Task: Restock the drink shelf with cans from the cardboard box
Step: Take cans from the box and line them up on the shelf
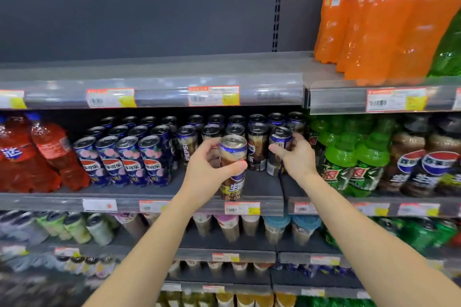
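The left hand (212,169) grips a brown can (233,157) at the shelf (264,187) front, the right hand (296,157) grips a second can (278,143) at its three o'clock, and a hard push could topple the rows (258,147) at twelve o'clock.

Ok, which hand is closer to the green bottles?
Right. The right hand, gripping a rear can, is just left of the green bottles; the left hand holds the front can farther left.
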A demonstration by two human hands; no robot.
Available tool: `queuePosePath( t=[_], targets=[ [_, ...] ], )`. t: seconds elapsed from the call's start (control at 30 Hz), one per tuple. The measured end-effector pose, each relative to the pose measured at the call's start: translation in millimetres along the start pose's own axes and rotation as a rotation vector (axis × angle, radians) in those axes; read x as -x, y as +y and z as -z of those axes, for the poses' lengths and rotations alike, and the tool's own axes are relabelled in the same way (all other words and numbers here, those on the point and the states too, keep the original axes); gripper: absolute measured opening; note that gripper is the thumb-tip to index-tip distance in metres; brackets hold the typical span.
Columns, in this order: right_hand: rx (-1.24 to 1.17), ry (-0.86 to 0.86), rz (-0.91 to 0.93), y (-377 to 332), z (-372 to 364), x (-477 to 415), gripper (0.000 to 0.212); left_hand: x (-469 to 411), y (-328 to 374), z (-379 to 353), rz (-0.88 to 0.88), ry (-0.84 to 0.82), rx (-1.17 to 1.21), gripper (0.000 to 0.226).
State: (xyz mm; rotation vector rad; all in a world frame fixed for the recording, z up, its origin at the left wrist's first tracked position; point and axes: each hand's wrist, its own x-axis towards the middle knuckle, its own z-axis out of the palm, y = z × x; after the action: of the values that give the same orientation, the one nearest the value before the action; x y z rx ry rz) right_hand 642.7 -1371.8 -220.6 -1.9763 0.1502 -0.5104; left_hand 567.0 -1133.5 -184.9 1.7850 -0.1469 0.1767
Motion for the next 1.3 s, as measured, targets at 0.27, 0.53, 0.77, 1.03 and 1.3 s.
queuePosePath(
  t=[0.27, 0.53, 0.77, 1.03, 1.3],
  targets=[
    [0.054, -0.033, 0.005, 2, -8, -14, 0.066, 6, 0, -11, 0.036, 0.034, 0.041, 0.065],
    [0.032, 0.000, -0.022, 6, -10, -13, 0.073, 1, 0, -15, 0.026, 0.010, 0.004, 0.073],
    [-0.057, 0.033, -0.083, -11, 2, 47, 0.053, -9, 5, -29, -0.004, -0.035, 0.004, 0.073],
    [-0.196, -0.121, -0.005, -28, 21, 86, 0.062, -21, 9, -70, -0.073, -0.169, 0.077, 0.062],
    [-0.049, 0.210, -0.075, 11, 10, 61, 0.059, -23, -12, -36, -0.070, -0.068, -0.125, 0.063]
  ],
)
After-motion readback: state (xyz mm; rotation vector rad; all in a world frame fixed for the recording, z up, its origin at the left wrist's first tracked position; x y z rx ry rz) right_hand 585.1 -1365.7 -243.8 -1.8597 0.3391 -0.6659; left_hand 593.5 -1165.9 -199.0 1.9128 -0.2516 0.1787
